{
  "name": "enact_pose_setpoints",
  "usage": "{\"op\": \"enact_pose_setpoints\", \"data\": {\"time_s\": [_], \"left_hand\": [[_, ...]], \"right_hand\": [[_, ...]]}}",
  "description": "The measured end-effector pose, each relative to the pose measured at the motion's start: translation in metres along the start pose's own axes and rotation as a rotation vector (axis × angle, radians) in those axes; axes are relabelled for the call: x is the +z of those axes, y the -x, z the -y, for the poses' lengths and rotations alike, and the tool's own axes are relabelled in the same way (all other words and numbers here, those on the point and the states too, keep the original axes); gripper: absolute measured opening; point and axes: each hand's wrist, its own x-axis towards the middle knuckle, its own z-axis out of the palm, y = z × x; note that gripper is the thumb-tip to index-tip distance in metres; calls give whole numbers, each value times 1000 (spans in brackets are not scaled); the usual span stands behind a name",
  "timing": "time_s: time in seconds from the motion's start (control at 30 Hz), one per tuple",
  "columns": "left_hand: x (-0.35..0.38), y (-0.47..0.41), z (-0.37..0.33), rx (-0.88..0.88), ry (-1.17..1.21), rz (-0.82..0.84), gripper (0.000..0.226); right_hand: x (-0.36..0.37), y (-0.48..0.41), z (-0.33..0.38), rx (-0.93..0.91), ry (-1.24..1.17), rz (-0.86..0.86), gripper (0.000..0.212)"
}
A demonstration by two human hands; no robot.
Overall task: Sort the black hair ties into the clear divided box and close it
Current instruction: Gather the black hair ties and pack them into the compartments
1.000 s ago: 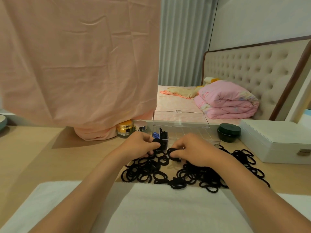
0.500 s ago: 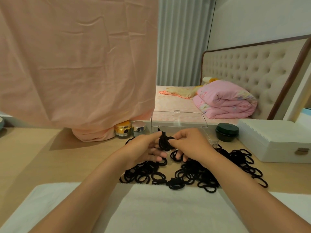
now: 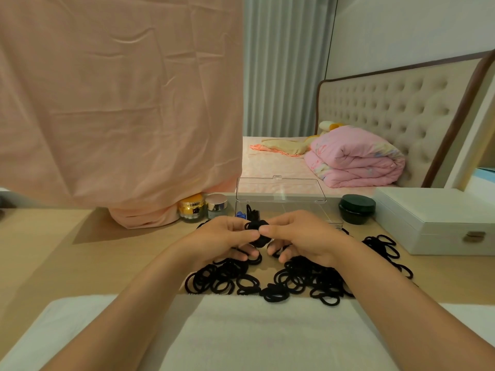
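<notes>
A small bunch of black hair ties (image 3: 258, 232) is held up between both hands, just in front of the clear divided box (image 3: 300, 208). My left hand (image 3: 222, 239) and my right hand (image 3: 300, 236) each pinch the bunch with thumb and fingers. The box stands behind my hands with its clear lid (image 3: 280, 190) raised; a few black ties and something blue show in its left compartment. A large pile of loose black hair ties (image 3: 294, 279) lies on the wooden table below my hands, spreading to the right.
A gold jar (image 3: 191, 208) and a silver-lidded jar (image 3: 217, 206) stand left of the box, a dark green jar (image 3: 357, 208) and a white jewellery case (image 3: 439, 218) to its right. Pink cloth (image 3: 120, 103) hangs at left. A white towel (image 3: 241, 333) covers the near edge.
Both hands have lifted from the pile and come together, gathering ties into one small bunch held between them above the table.
</notes>
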Motion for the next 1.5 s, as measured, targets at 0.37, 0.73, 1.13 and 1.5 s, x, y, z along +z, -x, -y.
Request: {"op": "enact_pose_setpoints", "data": {"time_s": [0.37,0.73,1.13,1.5], "left_hand": [[-2,0,-15,218,-363,-114,24],[-10,-52,-4,264,-671,-418,38],[-17,-56,18,309,-857,-324,46],[-14,-55,20,331,-960,-308,43]], "right_hand": [[-9,3,5,51,-37,-10,22],[-22,-55,26,-58,622,-447,15],[-1,-96,28,71,1425,-202,23],[-10,-67,32,-88,1372,-26,40]]}}
